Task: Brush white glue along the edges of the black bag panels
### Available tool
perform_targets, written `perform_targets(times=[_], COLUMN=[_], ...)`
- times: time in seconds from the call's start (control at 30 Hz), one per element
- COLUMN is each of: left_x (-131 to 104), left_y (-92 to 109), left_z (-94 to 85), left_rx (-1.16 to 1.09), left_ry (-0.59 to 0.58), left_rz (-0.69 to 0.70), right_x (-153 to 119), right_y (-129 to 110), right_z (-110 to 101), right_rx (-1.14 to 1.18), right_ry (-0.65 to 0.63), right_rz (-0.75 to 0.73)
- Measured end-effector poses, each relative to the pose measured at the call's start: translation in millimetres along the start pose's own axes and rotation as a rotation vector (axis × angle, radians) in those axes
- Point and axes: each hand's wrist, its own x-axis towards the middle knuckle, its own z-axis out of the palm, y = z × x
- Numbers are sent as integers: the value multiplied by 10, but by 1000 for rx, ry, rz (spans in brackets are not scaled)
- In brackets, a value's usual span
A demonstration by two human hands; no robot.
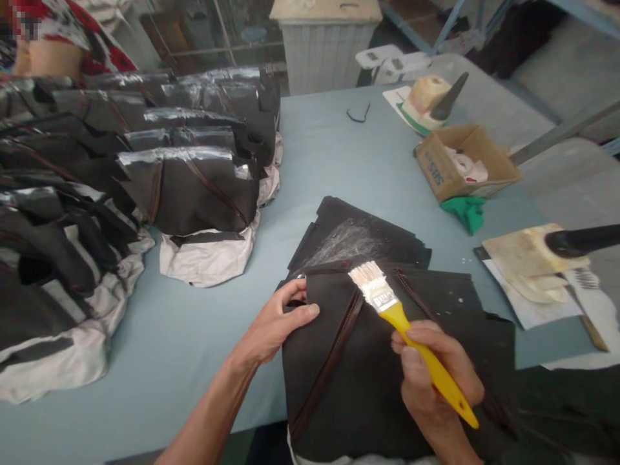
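In my right hand is a flat paintbrush with a yellow handle, gripped between thumb and fingers. Its pale, whitish bristles lie at the upper edge of a dark leather-like bag panel; I cannot tell whether they touch. Brown stitched strips run slantwise down this panel. My left hand pinches the panel's upper left corner, thumb on top and fingers behind. Beyond that edge lies a flat black sheet with whitish smears across it.
Rows of similar dark bag pieces with white-smeared edges fill the left of the blue-grey table. At right are a cardboard box, a green cloth, a glue-stained container with a black handle and another brush. Another person is at far left.
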Motion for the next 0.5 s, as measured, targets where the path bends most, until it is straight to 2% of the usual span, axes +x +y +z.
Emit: perform_targets(times=[0.1, 0.17, 0.3, 0.5], left_x=[15, 8, -10, -14], left_y=[-66, -105, -108, -70], left_z=[96, 136, 170, 193], left_rx=[-39, -45, -33, 62], left_ry=[157, 205, 227, 249], left_rz=[-9, -12, -32, -15], right_x=[38, 73, 121, 175], right_y=[-163, -306, -538, -751], right_z=[34, 58, 96, 181], right_rx=[31, 36, -52, -142], right_ry=[-27, -36, -56, -98], right_rz=[-44, -33, -53, -137])
